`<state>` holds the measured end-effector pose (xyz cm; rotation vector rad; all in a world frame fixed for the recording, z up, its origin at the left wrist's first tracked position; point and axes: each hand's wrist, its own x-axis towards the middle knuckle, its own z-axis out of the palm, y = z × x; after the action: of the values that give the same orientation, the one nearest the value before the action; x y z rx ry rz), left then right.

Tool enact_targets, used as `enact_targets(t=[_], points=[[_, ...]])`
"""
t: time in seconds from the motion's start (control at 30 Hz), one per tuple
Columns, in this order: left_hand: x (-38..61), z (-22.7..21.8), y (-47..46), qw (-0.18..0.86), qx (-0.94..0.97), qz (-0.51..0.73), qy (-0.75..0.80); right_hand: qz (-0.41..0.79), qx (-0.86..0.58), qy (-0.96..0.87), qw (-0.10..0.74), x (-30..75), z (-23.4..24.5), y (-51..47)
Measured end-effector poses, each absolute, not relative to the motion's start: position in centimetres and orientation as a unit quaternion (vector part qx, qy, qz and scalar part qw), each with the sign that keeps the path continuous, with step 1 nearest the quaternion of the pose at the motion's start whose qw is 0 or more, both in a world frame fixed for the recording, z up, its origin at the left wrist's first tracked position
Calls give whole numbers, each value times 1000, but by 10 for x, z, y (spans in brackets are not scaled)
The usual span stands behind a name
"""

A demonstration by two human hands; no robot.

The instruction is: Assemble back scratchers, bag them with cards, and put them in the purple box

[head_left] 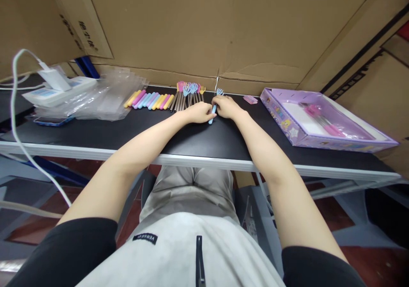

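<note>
Both my hands meet over a small blue fork with a claw-shaped head, lying on the black tabletop. My left hand is closed around its blue handle end. My right hand pinches the part nearer the head. Just behind my left hand lies a row of similar pink, blue and yellow forks with metal stems. Left of these sits a row of loose pastel handles.
A purple open box with pink forks in a bag sits at the right. A small pink piece lies near it. Clear plastic bags, a white device with a charger and cable are at left. Cardboard walls stand behind.
</note>
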<state>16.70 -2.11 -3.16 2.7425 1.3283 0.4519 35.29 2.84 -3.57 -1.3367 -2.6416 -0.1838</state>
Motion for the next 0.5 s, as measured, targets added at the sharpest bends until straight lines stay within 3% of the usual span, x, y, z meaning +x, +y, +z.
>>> enact_targets(t=[0.5], points=[[151, -25, -10, 131, 817, 281, 486, -86, -395, -897, 179, 343, -25, 17]])
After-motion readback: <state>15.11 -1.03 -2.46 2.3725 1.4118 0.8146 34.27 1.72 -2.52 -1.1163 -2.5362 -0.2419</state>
